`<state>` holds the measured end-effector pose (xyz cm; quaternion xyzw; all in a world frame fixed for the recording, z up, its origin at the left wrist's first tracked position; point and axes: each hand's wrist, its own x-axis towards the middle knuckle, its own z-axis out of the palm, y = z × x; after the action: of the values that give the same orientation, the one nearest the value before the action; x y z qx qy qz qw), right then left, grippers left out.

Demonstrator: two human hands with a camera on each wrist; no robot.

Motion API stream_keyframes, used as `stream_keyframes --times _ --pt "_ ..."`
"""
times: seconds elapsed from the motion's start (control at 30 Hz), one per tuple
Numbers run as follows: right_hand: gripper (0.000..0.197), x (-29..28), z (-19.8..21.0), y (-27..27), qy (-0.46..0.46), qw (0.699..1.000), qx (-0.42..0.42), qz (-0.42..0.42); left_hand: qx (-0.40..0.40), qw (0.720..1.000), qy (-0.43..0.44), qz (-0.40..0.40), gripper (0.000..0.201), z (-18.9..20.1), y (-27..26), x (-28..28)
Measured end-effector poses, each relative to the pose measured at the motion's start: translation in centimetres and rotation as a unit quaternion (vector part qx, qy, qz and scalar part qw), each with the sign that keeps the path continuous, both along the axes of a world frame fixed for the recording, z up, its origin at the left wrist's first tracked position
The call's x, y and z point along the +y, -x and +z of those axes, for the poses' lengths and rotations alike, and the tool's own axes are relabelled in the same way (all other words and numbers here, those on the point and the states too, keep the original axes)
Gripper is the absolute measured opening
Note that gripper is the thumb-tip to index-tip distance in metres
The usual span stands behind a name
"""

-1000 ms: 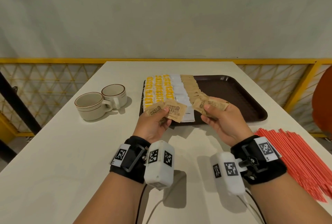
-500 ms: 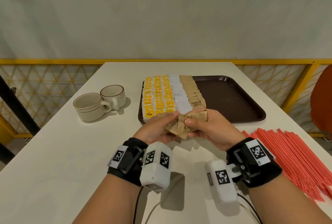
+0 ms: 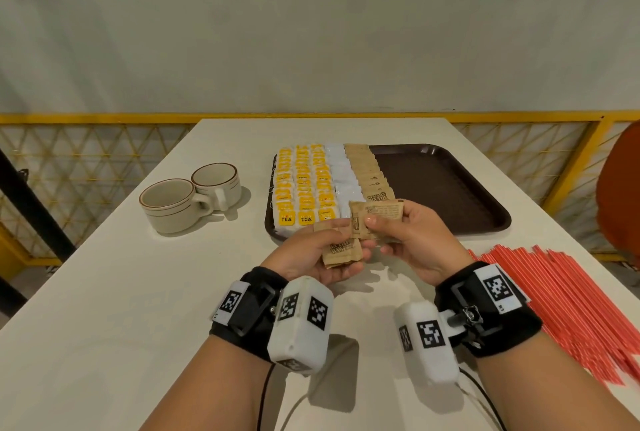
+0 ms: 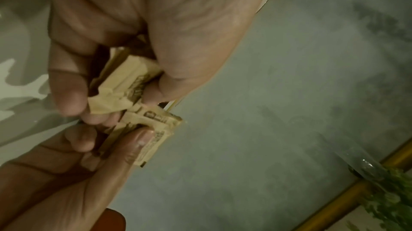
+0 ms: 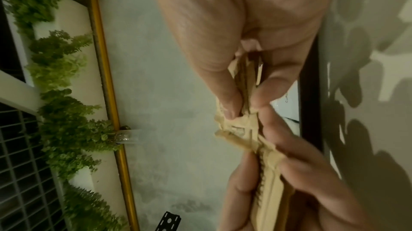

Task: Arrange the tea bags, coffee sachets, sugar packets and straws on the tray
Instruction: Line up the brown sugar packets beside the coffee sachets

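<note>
My left hand (image 3: 323, 250) grips a small stack of brown sugar packets (image 3: 341, 252) just in front of the dark brown tray (image 3: 450, 188). My right hand (image 3: 391, 226) pinches other brown sugar packets (image 3: 379, 214) between thumb and fingers, touching the left hand's stack. The wrist views show the same: the left hand (image 4: 116, 93) on its packets (image 4: 120, 90), the right hand (image 5: 243, 97) on its packets (image 5: 245, 83). On the tray's left half lie rows of yellow tea bags (image 3: 304, 185), white sachets (image 3: 341, 174) and brown sugar packets (image 3: 369, 171). Red straws (image 3: 571, 299) lie on the table at right.
Two cream cups (image 3: 187, 198) stand on the white table (image 3: 104, 326) left of the tray. The tray's right half is bare. A yellow railing (image 3: 86, 119) runs behind the table. An orange chair back (image 3: 620, 198) is at far right.
The hands, apart one second ago with packets in each, came together in front of the tray. The right hand now pinches packets lifted slightly off the left hand's stack.
</note>
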<state>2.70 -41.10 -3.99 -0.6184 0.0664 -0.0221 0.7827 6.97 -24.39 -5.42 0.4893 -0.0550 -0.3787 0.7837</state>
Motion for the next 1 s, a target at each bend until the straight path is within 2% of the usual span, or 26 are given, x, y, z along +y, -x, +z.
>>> stream_keyframes --times 0.2,0.3,0.43,0.53,0.6,0.73,0.8,0.83,0.9,1.0 --pt "0.020 -0.4 0.2 -0.1 -0.060 0.998 -0.015 -0.005 0.056 0.995 0.027 0.072 0.020 0.2 -0.5 0.4" --pt "0.021 -0.1 0.1 0.0 -0.066 0.998 -0.011 0.001 0.015 0.997 0.008 0.071 0.026 0.1 -0.5 0.4" --pt "0.020 0.3 -0.2 0.1 0.015 0.999 0.031 0.023 -0.050 0.995 -0.017 0.087 0.035 -0.4 -0.1 0.0" --pt "0.017 0.1 -0.3 0.1 0.067 0.995 0.052 0.049 -0.059 0.987 -0.030 0.146 0.030 -0.4 -0.4 -0.1" --pt "0.019 -0.1 -0.2 0.1 0.081 0.994 0.058 0.051 -0.063 0.985 -0.037 0.157 0.023 -0.2 -0.6 0.1" --pt "0.023 -0.7 0.2 -0.2 0.033 0.999 0.009 -0.007 -0.079 0.990 -0.074 0.087 0.018 0.4 -0.8 1.0" --pt "0.020 -0.8 0.6 -0.1 -0.012 1.000 -0.027 -0.010 -0.096 0.989 -0.103 0.037 0.016 0.7 -0.6 1.3" --pt "0.025 -0.9 0.7 -0.1 -0.018 0.999 -0.040 -0.002 -0.108 0.987 -0.116 0.015 0.016 0.9 -0.5 1.4" --pt "0.030 -1.1 0.6 0.0 0.021 0.999 -0.042 0.023 -0.127 0.982 -0.140 -0.024 0.017 1.2 -0.1 1.4" --pt "0.031 -1.1 0.4 0.3 0.129 0.987 0.004 0.099 -0.141 0.979 -0.139 -0.055 0.019 1.3 0.3 1.4"
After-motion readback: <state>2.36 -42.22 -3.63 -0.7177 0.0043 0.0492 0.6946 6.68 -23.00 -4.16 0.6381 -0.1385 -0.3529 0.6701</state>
